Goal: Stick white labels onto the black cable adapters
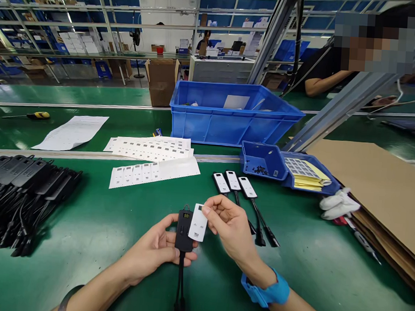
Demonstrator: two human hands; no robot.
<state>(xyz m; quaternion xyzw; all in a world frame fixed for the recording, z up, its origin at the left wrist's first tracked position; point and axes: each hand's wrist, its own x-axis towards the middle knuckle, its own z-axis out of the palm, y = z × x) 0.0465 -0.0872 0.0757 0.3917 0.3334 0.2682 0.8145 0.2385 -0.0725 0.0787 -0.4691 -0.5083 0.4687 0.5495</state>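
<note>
My left hand is closed around a black controller box with a small digit display at its top and two cables running down from it. Between the thumb and fingers of my right hand is a white label sticker, held at the box's right side and partly overlapping it in view. Whether the sticker touches the box I cannot tell. To the right lie three finished-looking black controllers with white faces. A partly used label sheet rests beyond my left hand.
Many black cabled controllers are heaped at left. Behind stand a large blue bin, a small blue tray of dark small parts, and a tray of yellow-backed labels. Cardboard sheets lie at right; a screwdriver lies far left.
</note>
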